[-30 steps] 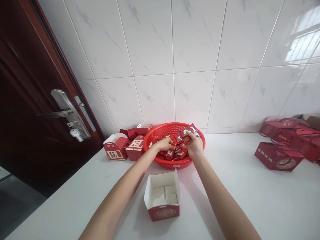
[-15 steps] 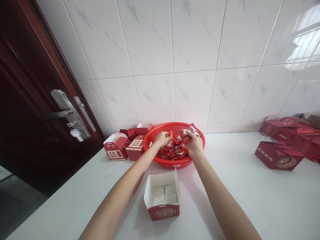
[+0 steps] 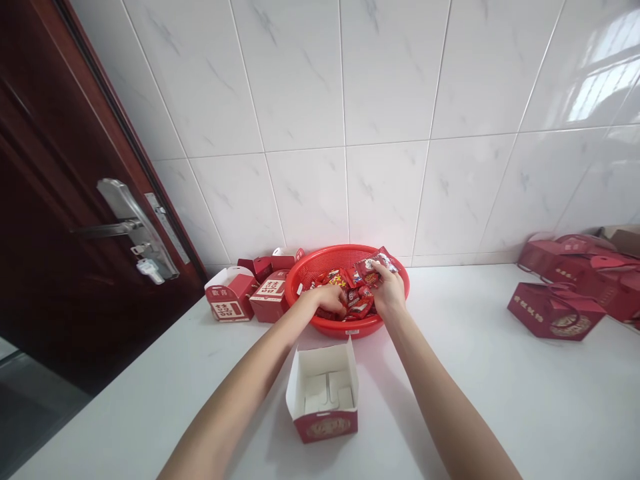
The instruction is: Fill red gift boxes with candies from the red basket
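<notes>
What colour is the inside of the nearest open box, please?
The open box is white inside, clearest in the head view.

Center basket (image 3: 367, 325) looks glossy plastic; packets (image 3: 361, 307) shiny film; lower-center box (image 3: 326, 427) smooth card; top tiles (image 3: 387, 73) glossy; left handle (image 3: 134, 225) metal.

My left forearm (image 3: 250, 373) and right forearm (image 3: 435, 373): bare, smooth, tapering to slim wrists (image 3: 395, 316). Left hand (image 3: 332, 298) bare, right hand (image 3: 391, 289) same. My fingers (image 3: 383, 269) look slender (nails too small to make out, left tips hidden).
</notes>
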Available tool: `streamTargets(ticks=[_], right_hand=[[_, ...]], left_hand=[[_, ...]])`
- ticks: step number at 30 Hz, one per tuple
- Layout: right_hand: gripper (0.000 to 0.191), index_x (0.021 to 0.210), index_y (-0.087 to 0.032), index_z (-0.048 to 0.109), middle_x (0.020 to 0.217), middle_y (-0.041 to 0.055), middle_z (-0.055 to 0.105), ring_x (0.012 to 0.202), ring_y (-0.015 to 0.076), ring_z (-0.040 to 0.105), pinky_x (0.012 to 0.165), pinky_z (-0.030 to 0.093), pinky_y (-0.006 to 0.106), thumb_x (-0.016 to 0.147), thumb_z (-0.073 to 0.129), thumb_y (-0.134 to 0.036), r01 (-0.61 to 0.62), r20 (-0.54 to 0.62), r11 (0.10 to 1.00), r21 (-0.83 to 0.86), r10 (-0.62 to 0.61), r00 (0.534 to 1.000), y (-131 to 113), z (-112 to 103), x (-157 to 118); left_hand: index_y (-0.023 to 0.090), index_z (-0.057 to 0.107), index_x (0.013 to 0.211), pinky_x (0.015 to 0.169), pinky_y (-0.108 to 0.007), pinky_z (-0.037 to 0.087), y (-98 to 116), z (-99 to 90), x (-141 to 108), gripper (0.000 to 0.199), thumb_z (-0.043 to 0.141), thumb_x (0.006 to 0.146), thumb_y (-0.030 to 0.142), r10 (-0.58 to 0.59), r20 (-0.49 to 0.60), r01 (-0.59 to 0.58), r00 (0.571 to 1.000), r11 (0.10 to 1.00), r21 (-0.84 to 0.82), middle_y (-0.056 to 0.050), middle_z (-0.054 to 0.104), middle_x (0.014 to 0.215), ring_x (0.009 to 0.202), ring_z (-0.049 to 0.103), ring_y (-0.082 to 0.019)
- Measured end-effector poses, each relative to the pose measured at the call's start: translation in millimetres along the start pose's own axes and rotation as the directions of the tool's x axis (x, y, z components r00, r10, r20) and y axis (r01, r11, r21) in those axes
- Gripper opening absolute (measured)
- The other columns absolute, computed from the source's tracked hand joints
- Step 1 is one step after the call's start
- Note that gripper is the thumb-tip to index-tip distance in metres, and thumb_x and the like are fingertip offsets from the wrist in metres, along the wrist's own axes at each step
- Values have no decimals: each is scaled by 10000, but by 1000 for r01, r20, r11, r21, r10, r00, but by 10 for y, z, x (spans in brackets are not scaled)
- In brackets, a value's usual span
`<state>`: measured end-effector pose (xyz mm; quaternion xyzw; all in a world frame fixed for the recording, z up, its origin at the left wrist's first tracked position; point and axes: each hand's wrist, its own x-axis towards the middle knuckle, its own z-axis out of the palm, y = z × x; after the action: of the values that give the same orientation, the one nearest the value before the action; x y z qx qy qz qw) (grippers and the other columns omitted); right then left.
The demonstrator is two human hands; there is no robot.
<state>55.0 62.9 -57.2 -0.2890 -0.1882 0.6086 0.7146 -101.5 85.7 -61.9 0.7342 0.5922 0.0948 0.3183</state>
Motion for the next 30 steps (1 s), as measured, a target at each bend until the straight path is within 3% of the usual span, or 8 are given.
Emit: streamTargets(ticks=[4,8,13,17,21,24,27,30], right_hand=[[204,694,-194,660,647,-4,702,629,170,667,545,548,259,560,814,-187,4,2,1000,-1,-4,1000,6,6,-4],[193,692,-189,660,635,-8,691,601,158,649,512,529,249,566,807,-186,1,-5,1000,-8,-1,1000,-6,11,-18],[204,721,-190,668,630,-12,688,556,149,618,449,487,241,567,803,-183,-14,-18,1000,-24,14,1000,-28,13,-26],[182,715,-188,669,640,-8,694,569,147,623,468,502,241,580,790,-170,-19,-21,999,-27,18,1000,-41,22,-38],[181,717,-189,669,646,-7,696,573,151,629,477,513,246,584,790,-172,-21,-19,999,-27,21,1000,-42,29,-49],[184,714,-192,664,638,-9,693,577,155,634,483,517,249,580,789,-174,-20,-21,1000,-24,19,1000,-41,32,-50],[191,706,-189,659,624,-15,685,587,152,637,492,517,243,570,790,-167,-15,-31,1000,-21,15,999,-42,37,-52],[207,689,-191,645,623,-15,688,600,158,646,511,526,249,557,803,-170,-10,-31,1000,-22,9,999,-37,36,-50]], left_hand=[[200,756,636,510,-314,474,-56,-4,27,199,760,485,72,8,34,-8,999,1000,-19,8,624,472,442,588,-209],[204,764,707,610,-280,502,-79,-27,104,208,750,532,92,97,-152,-110,984,991,-81,4,696,614,643,667,-216],[152,744,895,692,-290,518,-53,-56,151,198,705,704,185,158,-388,-235,908,959,-158,-42,734,782,771,678,-215],[136,707,906,726,-297,529,13,-68,137,189,712,745,236,193,-468,-313,863,930,-194,-67,742,875,803,678,-210],[141,697,918,772,-279,526,32,-71,136,173,662,769,222,171,-515,-308,840,931,-194,-76,747,962,870,685,-198],[151,707,849,735,-296,511,-18,-72,134,140,608,786,229,112,-528,-227,842,961,-158,-71,743,879,816,675,-210],[158,713,722,690,-319,486,-67,-60,107,109,606,705,151,75,-476,-130,876,988,-83,-68,716,731,726,653,-232],[188,755,755,727,-298,475,-52,-25,74,241,605,608,71,131,-373,-140,918,990,4,-54,744,803,798,663,-237]])
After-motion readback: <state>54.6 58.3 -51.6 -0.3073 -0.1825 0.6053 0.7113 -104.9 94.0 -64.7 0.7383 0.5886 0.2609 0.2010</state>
